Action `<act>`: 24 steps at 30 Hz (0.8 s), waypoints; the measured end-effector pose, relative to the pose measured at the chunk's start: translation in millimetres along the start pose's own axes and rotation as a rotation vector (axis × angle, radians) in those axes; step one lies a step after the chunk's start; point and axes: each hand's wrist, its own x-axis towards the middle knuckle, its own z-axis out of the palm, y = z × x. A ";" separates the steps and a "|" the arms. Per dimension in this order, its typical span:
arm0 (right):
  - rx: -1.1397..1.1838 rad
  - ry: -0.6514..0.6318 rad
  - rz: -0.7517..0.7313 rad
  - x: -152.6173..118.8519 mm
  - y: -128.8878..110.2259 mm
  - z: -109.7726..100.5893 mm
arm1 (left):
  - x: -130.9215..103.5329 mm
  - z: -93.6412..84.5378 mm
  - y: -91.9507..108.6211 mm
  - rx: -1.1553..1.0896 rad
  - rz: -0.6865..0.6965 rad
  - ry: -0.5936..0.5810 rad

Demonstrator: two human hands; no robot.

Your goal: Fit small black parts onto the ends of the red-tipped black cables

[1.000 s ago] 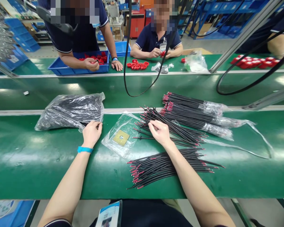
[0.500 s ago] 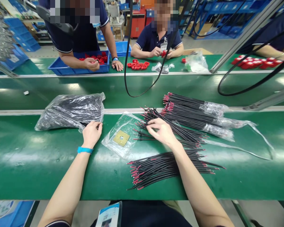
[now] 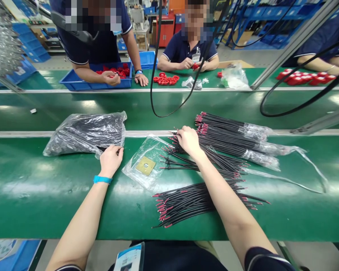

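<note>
My left hand (image 3: 111, 160) rests at the lower right corner of a clear plastic bag (image 3: 87, 131) full of black parts. Its fingers are curled, and what they pinch is hidden. My right hand (image 3: 188, 139) bends over the upper left ends of a loose pile of black cables (image 3: 220, 156) with red and bare wire tips. Its fingers close around cable ends there, partly hidden by the hand. Small black ties show on several of these cables. Below my right forearm lies another spread of black cables (image 3: 183, 201). Between my hands is a yellowish square plate with a hole (image 3: 145, 166) on a flat clear bag (image 3: 130, 171).
Bundles of black cables (image 3: 226, 137) with plastic-wrapped ends lie at the right. A metal rail (image 3: 147, 133) crosses the green bench. Black cords (image 3: 169, 114) hang overhead. Across the bench, people handle red parts (image 3: 166, 79) by a blue bin (image 3: 96, 86).
My right hand has moved up and slightly away from me, over the far left ends of the cable pile. My left hand stays at the bag's corner.
</note>
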 end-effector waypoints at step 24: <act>1.039 0.175 0.160 -60.4 -12.2 -23.4 | -0.4 -2.6 2.3 -0.023 -0.014 -0.018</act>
